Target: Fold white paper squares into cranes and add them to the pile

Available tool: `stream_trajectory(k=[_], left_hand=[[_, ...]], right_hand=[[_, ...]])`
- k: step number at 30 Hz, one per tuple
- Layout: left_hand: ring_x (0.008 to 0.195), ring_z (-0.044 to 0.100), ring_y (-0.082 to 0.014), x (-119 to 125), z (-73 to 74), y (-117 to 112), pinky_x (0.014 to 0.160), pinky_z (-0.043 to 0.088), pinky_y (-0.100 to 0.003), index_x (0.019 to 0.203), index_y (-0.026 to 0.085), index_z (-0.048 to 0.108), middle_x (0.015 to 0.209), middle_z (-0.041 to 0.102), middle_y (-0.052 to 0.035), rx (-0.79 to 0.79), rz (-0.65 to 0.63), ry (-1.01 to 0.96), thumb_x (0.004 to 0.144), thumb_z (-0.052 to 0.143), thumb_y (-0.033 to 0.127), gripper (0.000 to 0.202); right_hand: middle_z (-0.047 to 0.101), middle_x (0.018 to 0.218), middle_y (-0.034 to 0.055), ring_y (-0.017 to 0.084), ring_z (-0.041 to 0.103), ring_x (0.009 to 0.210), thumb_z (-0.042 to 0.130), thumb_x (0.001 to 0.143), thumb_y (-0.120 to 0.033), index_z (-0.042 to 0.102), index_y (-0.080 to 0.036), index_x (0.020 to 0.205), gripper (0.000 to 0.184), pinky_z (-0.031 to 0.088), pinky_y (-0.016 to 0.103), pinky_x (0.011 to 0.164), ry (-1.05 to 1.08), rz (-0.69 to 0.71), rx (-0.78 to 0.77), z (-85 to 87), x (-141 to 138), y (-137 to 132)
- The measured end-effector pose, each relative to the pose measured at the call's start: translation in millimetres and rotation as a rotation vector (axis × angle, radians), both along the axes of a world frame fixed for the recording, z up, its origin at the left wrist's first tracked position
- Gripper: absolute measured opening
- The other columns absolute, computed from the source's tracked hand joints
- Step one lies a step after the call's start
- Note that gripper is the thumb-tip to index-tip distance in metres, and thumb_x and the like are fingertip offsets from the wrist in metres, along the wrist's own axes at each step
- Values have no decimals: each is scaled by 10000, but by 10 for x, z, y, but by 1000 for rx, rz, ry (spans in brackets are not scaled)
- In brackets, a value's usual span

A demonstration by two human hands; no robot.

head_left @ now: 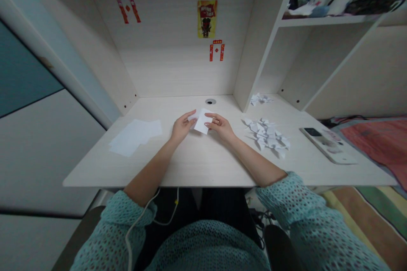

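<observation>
Turquoise openwork sweater [206, 241] nearest; beyond, left hand [182, 128] and right hand [224, 128] fingers pinch folded white paper [201, 123], loose sheets [135, 136] lying left.

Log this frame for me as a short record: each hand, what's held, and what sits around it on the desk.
Left hand: pinching the white paper by one side
Right hand: fingers on its other side; ring worn
Held item: white paper, bent or folded, above the desk
Desk, left: loose overlapping white sheets
Desk, right: heap of folded paper pieces; smaller heap behind
Far right: flat white object, identity unclear
</observation>
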State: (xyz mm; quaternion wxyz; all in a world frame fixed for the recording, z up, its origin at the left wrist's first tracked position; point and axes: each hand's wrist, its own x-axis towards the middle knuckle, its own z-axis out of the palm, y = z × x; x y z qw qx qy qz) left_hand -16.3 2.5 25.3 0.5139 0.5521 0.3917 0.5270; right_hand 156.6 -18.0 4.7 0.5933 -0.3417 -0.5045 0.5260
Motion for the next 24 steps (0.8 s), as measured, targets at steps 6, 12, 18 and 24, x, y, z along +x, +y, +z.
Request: stream_trajectory(k=[6, 12, 18, 24], left_hand=[[978, 598, -225, 47, -39, -82, 785, 473, -271, 897, 237, 709, 949, 699, -37, -67, 31, 23, 689, 694, 205, 211], [1009, 583, -230, 102, -149, -45, 885, 440, -300, 831, 225, 728, 964, 694, -50, 19, 18, 114, 719, 671, 242, 127], [1153, 493, -185, 109, -142, -19, 953, 406, -259, 801, 240, 718, 1068, 625, -45, 79, 25, 165, 711, 686, 226, 97], [1042, 565, -206, 120, -45, -96, 961, 392, -292, 906, 216, 712, 1010, 671, -42, 125, -117, 193, 685, 714, 278, 230]], right_hand=[[668, 837, 17, 146, 591, 735, 794, 521, -330, 623, -220, 1049, 565, 470, 294, 709, -13, -69, 21, -24, -45, -9], [624, 730, -13, 130, 526, 627, 779, 545, -341, 609, -227, 1100, 591, 432, 260, 597, -128, -163, 77, -30, -82, -41], [621, 721, -10, 141, 527, 621, 769, 547, -331, 591, -234, 1112, 601, 425, 265, 584, -104, -239, 81, 18, -65, -53], [633, 780, 7, 144, 528, 641, 761, 544, -328, 618, -233, 1056, 539, 423, 271, 590, -113, -259, 86, 89, -61, -88]])
